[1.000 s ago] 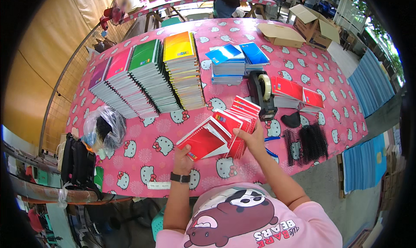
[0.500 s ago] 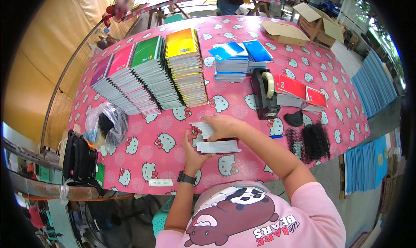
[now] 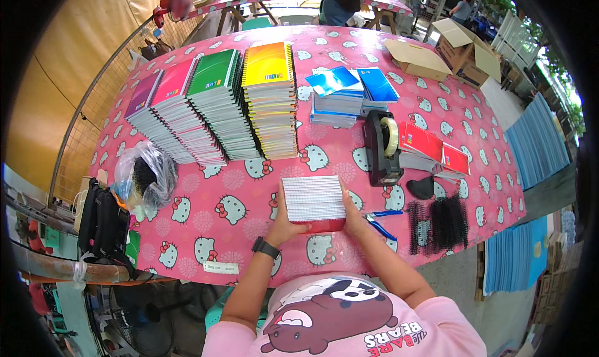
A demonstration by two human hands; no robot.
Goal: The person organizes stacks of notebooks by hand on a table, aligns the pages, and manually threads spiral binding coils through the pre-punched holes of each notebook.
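Both hands clasp a small stack of red-covered notebooks with white page edges (image 3: 314, 200), stood on edge on the pink cartoon-print tablecloth (image 3: 218, 195) near its front edge. The left hand (image 3: 282, 223) presses the stack's left side, the right hand (image 3: 350, 212) its right. Risk: uneven pressure could let the middle books slide and fan out, or the stack tip toward the black tape dispenser (image 3: 382, 148) nearby.

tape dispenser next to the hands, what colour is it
Black, with a pale roll of tape on it; the tape dispenser shows best in the head view.
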